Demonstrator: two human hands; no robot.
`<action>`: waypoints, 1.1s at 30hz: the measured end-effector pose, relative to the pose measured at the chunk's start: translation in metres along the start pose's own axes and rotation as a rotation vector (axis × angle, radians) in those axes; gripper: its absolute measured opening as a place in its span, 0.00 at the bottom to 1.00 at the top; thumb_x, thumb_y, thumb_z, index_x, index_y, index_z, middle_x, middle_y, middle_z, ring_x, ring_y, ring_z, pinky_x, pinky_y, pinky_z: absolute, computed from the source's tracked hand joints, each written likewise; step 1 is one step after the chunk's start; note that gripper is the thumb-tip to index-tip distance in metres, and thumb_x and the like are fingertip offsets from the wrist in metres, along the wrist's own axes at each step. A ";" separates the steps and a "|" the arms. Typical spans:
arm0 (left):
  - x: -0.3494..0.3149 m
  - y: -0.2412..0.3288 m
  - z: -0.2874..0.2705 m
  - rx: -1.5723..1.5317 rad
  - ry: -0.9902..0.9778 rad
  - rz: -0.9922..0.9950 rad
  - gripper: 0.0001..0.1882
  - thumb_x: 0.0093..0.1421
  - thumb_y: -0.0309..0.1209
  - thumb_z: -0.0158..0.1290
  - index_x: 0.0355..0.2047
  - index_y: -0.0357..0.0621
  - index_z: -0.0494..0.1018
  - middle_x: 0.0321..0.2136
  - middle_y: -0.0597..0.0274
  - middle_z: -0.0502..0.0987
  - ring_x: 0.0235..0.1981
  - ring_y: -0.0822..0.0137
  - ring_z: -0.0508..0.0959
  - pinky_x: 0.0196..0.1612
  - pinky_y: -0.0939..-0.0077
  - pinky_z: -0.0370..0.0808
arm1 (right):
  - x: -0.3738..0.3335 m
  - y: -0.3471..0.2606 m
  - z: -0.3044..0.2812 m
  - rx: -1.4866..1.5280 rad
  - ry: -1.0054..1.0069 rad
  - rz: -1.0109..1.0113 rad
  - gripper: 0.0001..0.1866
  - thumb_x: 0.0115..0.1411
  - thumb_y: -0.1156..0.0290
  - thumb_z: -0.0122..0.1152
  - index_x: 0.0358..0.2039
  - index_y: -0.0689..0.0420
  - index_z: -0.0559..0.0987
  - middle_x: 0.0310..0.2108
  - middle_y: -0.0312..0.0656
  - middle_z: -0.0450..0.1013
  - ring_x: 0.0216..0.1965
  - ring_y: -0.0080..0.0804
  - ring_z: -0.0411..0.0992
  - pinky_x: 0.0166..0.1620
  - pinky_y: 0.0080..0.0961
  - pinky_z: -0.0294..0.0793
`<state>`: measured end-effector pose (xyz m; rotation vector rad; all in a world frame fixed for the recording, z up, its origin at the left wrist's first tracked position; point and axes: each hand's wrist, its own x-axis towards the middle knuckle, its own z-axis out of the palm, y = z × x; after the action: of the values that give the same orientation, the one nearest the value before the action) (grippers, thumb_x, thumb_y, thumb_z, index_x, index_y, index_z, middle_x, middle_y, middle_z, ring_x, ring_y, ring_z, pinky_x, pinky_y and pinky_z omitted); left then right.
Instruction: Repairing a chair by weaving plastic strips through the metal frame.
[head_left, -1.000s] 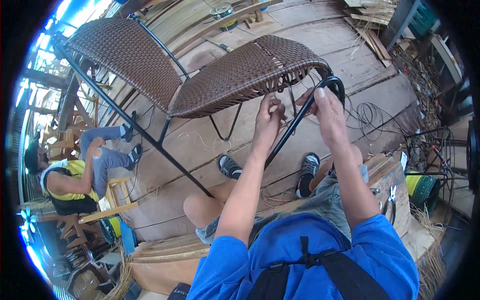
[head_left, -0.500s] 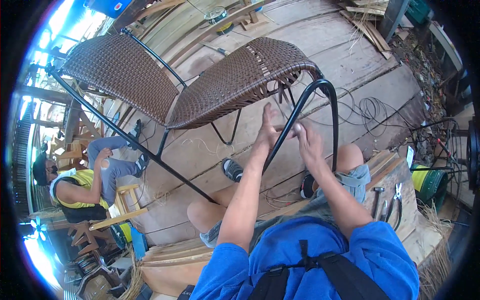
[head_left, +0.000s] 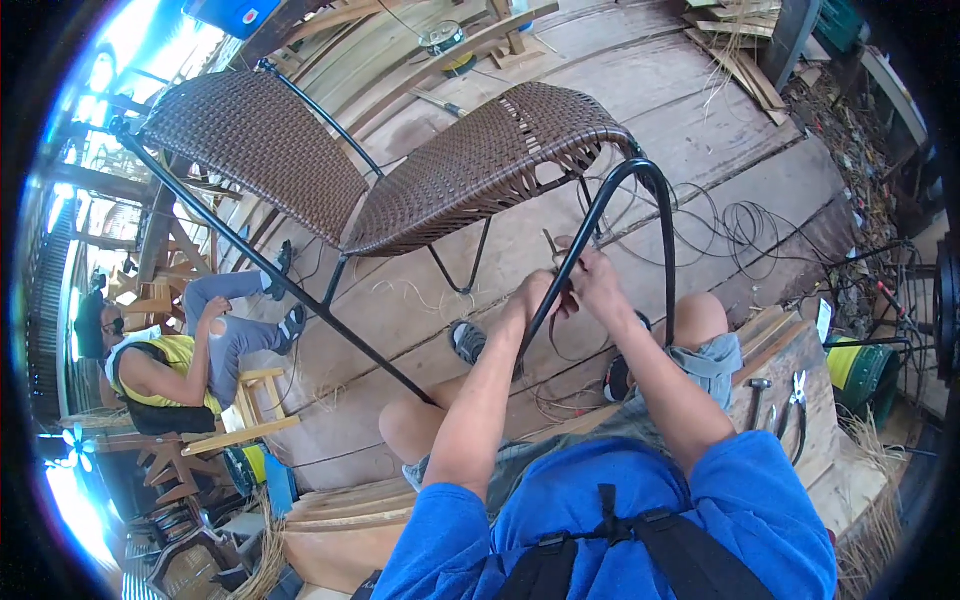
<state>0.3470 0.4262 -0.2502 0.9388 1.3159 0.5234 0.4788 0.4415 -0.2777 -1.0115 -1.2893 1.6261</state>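
Observation:
A chair with a black tubular metal frame (head_left: 240, 248) and a woven brown seat (head_left: 450, 165) stands in front of me. Its curved front tube rises between my forearms. My left hand (head_left: 538, 295) is closed beside the tube, and my right hand (head_left: 598, 280) is closed just across from it. Both grip a narrow brown weaving strip (head_left: 549, 241). One end of it pokes up above the fingers and a loop hangs below them. The tube and knuckles partly hide the fingertips. Loose strands and gaps show along the seat's front edge.
A hammer (head_left: 758, 400) and pliers (head_left: 797, 405) lie on a wooden board at my right. Coiled dark strip (head_left: 750, 228) spreads over the plank floor. At left a seated person (head_left: 170, 365) sits by a small wooden stool (head_left: 262, 400). A green and yellow bucket (head_left: 862, 375) stands far right.
My hands have gone from open, spread fingers to closed ones, gripping the strip beside the tube. The left hand has moved down. The view has shifted slightly.

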 end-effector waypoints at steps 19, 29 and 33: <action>-0.026 0.127 0.015 0.849 0.576 0.481 0.19 0.58 0.32 0.43 0.49 0.41 0.56 0.23 0.36 0.73 0.28 0.38 0.73 0.29 0.51 0.68 | 0.086 -0.042 -0.011 0.536 0.105 -0.020 0.10 0.56 0.69 0.54 0.36 0.61 0.71 0.24 0.35 0.69 0.22 0.21 0.67 0.24 0.15 0.66; -0.016 0.103 0.024 0.527 0.776 0.859 0.06 0.58 0.24 0.45 0.35 0.39 0.70 0.21 0.55 0.75 0.19 0.66 0.78 0.20 0.74 0.74 | 0.050 -0.055 -0.013 0.909 -0.059 0.167 0.23 0.56 0.78 0.51 0.52 0.64 0.60 0.31 0.38 0.71 0.23 0.21 0.70 0.22 0.15 0.70; -0.022 0.085 0.020 -0.217 0.561 0.620 0.09 0.60 0.28 0.46 0.34 0.34 0.70 0.24 0.56 0.75 0.22 0.68 0.76 0.23 0.80 0.73 | 0.047 -0.063 -0.017 1.028 0.023 0.225 0.19 0.57 0.80 0.46 0.51 0.59 0.61 0.26 0.36 0.66 0.19 0.20 0.65 0.20 0.14 0.69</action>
<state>0.3761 0.4499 -0.1682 1.0528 1.4034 1.4628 0.4852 0.5002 -0.2230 -0.5118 -0.1905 2.0627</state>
